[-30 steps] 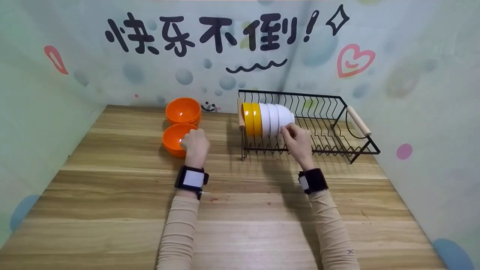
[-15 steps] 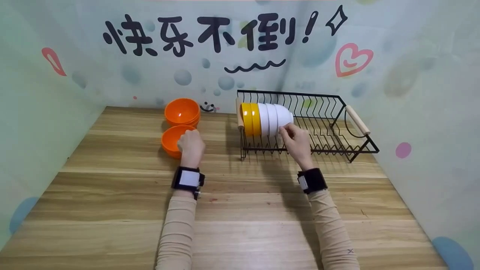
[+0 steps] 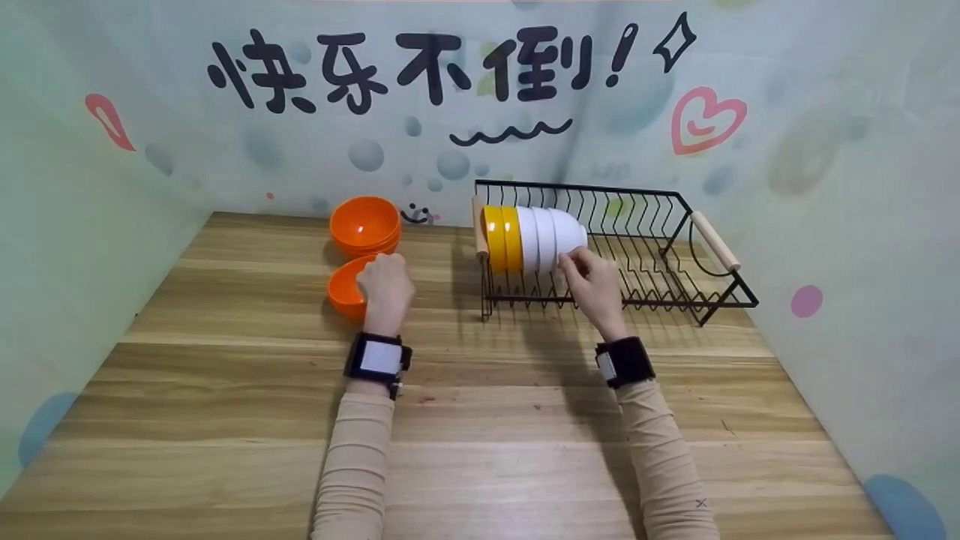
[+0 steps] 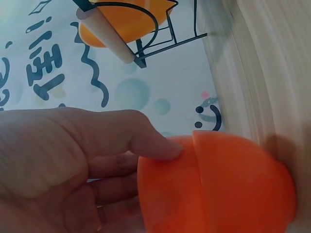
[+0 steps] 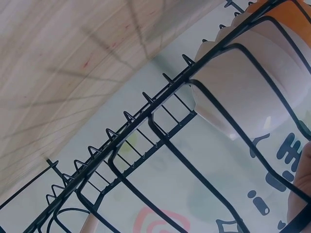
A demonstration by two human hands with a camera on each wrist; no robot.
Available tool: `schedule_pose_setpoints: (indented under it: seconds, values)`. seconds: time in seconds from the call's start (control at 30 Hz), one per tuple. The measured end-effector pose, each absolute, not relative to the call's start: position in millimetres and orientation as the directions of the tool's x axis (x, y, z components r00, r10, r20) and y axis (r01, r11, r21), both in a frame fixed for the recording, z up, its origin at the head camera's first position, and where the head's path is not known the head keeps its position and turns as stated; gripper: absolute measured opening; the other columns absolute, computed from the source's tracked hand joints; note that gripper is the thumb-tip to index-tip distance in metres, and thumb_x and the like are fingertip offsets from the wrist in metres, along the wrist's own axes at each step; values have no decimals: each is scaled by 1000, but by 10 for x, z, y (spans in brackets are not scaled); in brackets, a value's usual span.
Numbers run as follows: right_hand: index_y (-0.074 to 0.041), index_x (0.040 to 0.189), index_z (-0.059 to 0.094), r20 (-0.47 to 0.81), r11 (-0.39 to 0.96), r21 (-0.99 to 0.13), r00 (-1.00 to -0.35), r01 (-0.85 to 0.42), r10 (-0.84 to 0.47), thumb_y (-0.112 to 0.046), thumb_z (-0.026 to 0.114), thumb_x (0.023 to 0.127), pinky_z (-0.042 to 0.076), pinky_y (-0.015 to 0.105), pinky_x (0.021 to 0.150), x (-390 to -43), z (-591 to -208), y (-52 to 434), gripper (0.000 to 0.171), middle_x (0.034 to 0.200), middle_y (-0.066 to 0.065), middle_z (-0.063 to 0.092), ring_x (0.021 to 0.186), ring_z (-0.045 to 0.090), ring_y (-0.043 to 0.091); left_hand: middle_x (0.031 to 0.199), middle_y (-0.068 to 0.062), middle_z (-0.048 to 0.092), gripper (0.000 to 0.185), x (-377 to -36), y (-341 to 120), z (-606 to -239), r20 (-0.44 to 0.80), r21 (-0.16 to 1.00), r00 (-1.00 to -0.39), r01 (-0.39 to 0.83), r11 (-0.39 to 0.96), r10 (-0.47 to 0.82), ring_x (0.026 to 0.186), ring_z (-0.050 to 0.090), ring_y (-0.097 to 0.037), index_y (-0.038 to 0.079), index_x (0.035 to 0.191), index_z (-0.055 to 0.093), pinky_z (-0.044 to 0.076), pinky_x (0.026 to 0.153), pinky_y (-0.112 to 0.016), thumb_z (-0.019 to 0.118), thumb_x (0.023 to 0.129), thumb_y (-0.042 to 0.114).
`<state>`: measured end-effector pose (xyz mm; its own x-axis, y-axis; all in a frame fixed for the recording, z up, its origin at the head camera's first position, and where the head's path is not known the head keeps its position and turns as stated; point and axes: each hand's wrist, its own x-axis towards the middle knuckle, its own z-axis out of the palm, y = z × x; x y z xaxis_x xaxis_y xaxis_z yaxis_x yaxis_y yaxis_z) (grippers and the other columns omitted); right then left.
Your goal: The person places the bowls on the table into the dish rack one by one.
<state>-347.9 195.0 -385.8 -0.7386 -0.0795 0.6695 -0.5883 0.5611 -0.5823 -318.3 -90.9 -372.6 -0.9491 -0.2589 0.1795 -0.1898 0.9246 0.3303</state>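
My left hand (image 3: 387,292) pinches the rim of an orange bowl (image 4: 167,189), thumb outside and fingers inside. This bowl tilts a little and sits nested in a second orange bowl (image 4: 243,189) on the table. Farther back, another stack of orange bowls (image 3: 365,223) stands just behind them. Over the front of a black wire dish rack (image 3: 652,303), my right hand (image 3: 596,283) has its thumb and forefinger close together by the outermost white bowl (image 3: 568,232). Whether they grip the bowl or a wire is unclear; the right wrist view shows only a finger's edge (image 5: 300,182).
White bowls and yellow bowls (image 3: 503,238) stand on edge, nested, in the rack's left end. Rack slots extend to the right, toward a wooden handle (image 3: 716,240). A printed cloth wall (image 3: 300,150) closes off the back of the wooden table (image 3: 480,435).
The upper orange bowl in my left hand has tipped, its right side rising. My left hand has shifted slightly. My right hand and the bowls in the rack look the same.
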Motion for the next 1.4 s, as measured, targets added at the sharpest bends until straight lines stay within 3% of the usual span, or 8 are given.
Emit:
schedule_pose_setpoints:
  seconds: [0.3, 0.57, 0.73, 0.87, 1.07, 1.2, 1.4]
  values:
    - [1, 79, 67, 667, 582, -568, -740, -583, -91, -11, 59, 91, 33, 15, 49, -3469, -3853, 1955, 19, 63, 11, 62, 51, 43, 3, 96, -17, 70, 18, -3116, -880, -3613, 231, 299, -945, -158, 941, -231, 90, 68, -34, 1, 90, 69, 54, 70, -44, 52, 87, 4]
    - [0, 85, 68, 543, 571, -654, -834, -496, -103, -15, 60, 92, 39, 17, 53, -3446, -3773, 1964, 18, 72, 15, 65, 58, 51, 7, 88, -17, 67, 14, -2999, -784, -3456, 332, 325, -919, -99, 941, -211, 82, 67, -35, 0, 82, 68, 54, 67, -45, 55, 87, 0]
    - [-2, 93, 68, 441, 551, -725, -893, -414, -90, -18, 59, 92, 45, 19, 56, -3381, -3670, 1946, 19, 79, 13, 66, 65, 56, 11, 68, -10, 50, 17, -2945, -705, -3401, 438, 327, -880, -34, 945, -183, 70, 65, -31, 0, 71, 64, 53, 61, -41, 54, 86, -4]
    - [0, 101, 65, 373, 485, -797, -925, -361, -74, -21, 57, 94, 52, 22, 64, -3319, -3593, 1922, 24, 90, 16, 67, 77, 61, 20, 62, -6, 36, 23, -2940, -634, -3400, 522, 305, -844, 55, 951, -119, 59, 54, -25, 1, 64, 56, 50, 56, -38, 53, 85, -7]
    - [2, 115, 58, 311, 365, -876, -948, -315, -72, -23, 54, 96, 56, 35, 79, -3225, -3489, 1877, 32, 110, 20, 63, 95, 64, 28, 62, -13, 56, 15, -2941, -514, -3397, 614, 245, -789, 196, 949, 4, 60, 61, -31, -1, 74, 66, 51, 55, -40, 56, 85, -5]
    - [3, 123, 53, 293, 304, -904, -953, -302, -76, -24, 52, 97, 56, 33, 81, -3171, -3435, 1850, 37, 117, 22, 61, 99, 64, 28, 65, -13, 63, 15, -2944, -434, -3409, 677, 182, -726, 322, 929, 119, 54, 58, -28, 0, 83, 71, 49, 52, -35, 57, 84, -5]
    - [-1, 132, 44, 259, 216, -938, -962, -272, -87, -30, 48, 99, 55, 36, 85, -3125, -3412, 1826, 45, 124, 26, 55, 99, 62, 21, 75, -11, 69, 14, -2977, -329, -3463, 720, 79, -636, 474, 877, 278, 59, 60, -27, 4, 90, 73, 51, 56, -35, 63, 82, -1]
